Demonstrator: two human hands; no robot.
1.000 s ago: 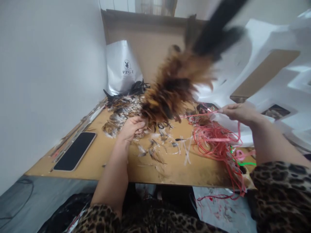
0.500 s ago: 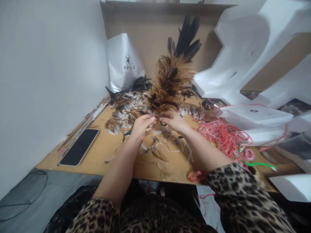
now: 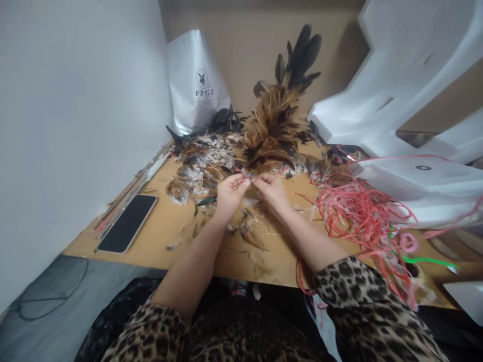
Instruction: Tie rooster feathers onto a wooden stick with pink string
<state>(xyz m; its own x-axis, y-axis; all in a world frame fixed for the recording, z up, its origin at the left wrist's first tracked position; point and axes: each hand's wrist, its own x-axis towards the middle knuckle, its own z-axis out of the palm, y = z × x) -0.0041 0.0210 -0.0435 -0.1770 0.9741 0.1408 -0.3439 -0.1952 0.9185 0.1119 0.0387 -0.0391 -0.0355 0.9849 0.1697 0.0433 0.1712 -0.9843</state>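
My left hand (image 3: 231,195) and my right hand (image 3: 270,192) meet above the middle of the table, both closed in a pinch. A thin red string (image 3: 241,172) shows at the left fingertips, beside small pale quill ends. What the right fingertips grip is too small to make out. Just beyond the hands lies a thick bundle of brown feathers (image 3: 277,118), with long black feathers (image 3: 304,55) at its far end. To the left of it spreads a pile of loose whitish and brown feathers (image 3: 206,161). Loose feather scraps (image 3: 249,231) lie beneath my wrists.
A phone (image 3: 128,223) lies at the left of the table (image 3: 181,264). A silver bag (image 3: 198,80) stands behind the feathers. On the right are tangled red strings (image 3: 354,211), a green strip (image 3: 430,261), a white box (image 3: 411,176) and white foam pieces (image 3: 362,100).
The view has shifted slightly. My hands stay pinched together, the right one with its fingers drawn in close to the left. Red string beside my right forearm now hangs at the table's front edge.
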